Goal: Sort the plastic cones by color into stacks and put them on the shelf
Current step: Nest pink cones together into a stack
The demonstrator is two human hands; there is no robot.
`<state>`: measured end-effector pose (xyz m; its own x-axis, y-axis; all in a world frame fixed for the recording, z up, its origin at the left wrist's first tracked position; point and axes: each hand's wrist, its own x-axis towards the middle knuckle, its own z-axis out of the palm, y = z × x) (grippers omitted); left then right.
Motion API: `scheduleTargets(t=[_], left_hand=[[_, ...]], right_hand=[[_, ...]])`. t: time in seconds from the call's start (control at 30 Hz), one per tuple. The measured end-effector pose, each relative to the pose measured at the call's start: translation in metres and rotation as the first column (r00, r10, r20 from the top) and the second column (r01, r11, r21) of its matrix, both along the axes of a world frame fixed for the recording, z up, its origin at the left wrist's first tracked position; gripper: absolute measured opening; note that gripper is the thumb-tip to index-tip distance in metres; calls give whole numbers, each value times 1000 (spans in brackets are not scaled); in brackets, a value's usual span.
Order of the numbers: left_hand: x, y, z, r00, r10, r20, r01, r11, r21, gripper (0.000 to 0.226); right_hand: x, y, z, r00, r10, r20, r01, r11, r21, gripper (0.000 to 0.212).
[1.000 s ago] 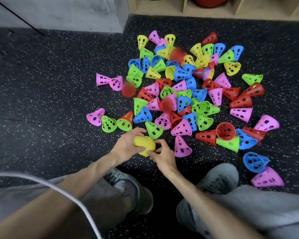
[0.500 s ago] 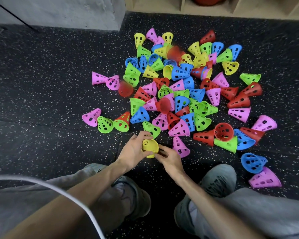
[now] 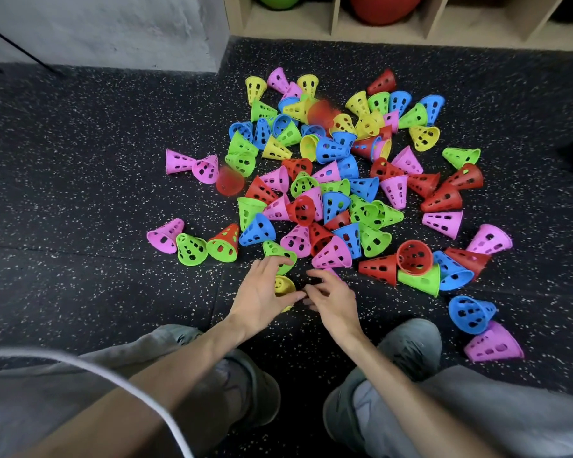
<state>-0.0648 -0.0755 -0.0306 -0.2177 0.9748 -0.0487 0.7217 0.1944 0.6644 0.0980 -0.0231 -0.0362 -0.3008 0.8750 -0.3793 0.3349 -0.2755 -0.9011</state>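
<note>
A pile of perforated plastic cones (image 3: 338,180) in pink, green, blue, red and yellow lies scattered on the black speckled floor. At its near edge a yellow cone (image 3: 283,285) sits on the floor, partly under my left hand (image 3: 265,292). That hand's fingers are spread out straight above the cone and its thumb lies across it. My right hand (image 3: 333,300) hovers just to the right with loosely spread fingers and holds nothing. It hides most of a pink cone (image 3: 334,272). The wooden shelf (image 3: 411,34) runs along the top edge.
The shelf compartments hold a green ball (image 3: 278,0) and a red ball (image 3: 384,8). A grey wall block (image 3: 113,31) stands at the top left. My shoes (image 3: 407,345) and knees fill the bottom. A blue cone (image 3: 470,314) and a pink cone (image 3: 493,343) lie apart at right.
Both hands held the yellow cone between them a second ago. Now the fingers of both have spread open and the cone sits lower, on the floor.
</note>
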Motion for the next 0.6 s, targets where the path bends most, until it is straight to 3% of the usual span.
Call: scheduleTargets(t=[0.17, 0.3, 0.47, 0.6], left_hand=[[20, 0, -1, 997, 29, -77, -22, 996, 91, 47], [37, -3, -3, 995, 61, -80, -50, 990, 129, 38], [44, -4, -5, 996, 27, -91, -17, 994, 112, 33], [37, -1, -5, 998, 28, -53, -25, 999, 48, 36]], right_hand=[[15, 5, 11, 991, -122, 52, 117, 989, 89, 20], [23, 0, 14, 970, -165, 179, 141, 980, 142, 15], [26, -1, 3, 974, -61, 218, 72, 996, -44, 21], [29, 0, 4, 975, -106, 193, 117, 992, -48, 21]])
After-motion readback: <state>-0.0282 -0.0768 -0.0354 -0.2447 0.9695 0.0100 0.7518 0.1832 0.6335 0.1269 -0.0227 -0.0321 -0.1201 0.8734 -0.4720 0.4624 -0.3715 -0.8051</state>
